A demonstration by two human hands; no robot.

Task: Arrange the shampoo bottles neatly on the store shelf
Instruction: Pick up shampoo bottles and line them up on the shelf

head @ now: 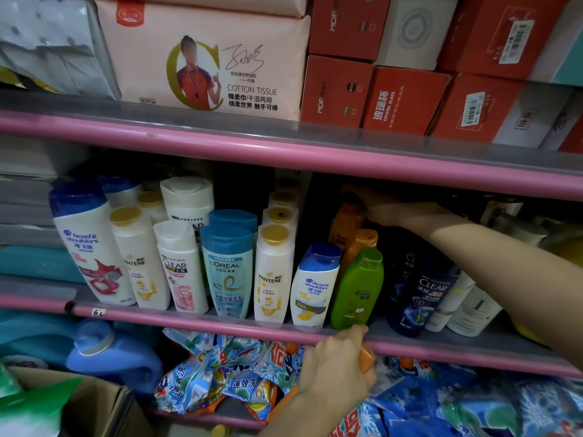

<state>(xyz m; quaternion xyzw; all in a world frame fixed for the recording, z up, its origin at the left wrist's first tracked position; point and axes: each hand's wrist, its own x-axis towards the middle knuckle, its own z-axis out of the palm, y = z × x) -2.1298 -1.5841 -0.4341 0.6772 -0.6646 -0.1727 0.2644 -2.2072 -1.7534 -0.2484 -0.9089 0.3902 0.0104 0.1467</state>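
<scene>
Shampoo bottles stand in rows on the middle shelf [220,320] with its pink rail. From the left I see a white Head & Shoulders bottle [85,244], Pantene [138,260], Clear [181,269], a blue L'Oreal bottle [228,272], another Pantene [273,275], a small Head & Shoulders [315,285], a green bottle [359,288] and a dark Clear bottle [422,298]. My right hand [388,209] reaches deep into the shelf and grips the top of an orange bottle [345,223] at the back. My left hand [337,364] is below the rail, closed on a small orange bottle [367,357].
Tissue packs [205,61] and red boxes [407,99] fill the upper shelf. Detergent bags [239,370] and a blue jug [107,354] lie on the lower shelf. A cardboard box [79,405] sits at the bottom left. White bottles [470,310] lean at the right.
</scene>
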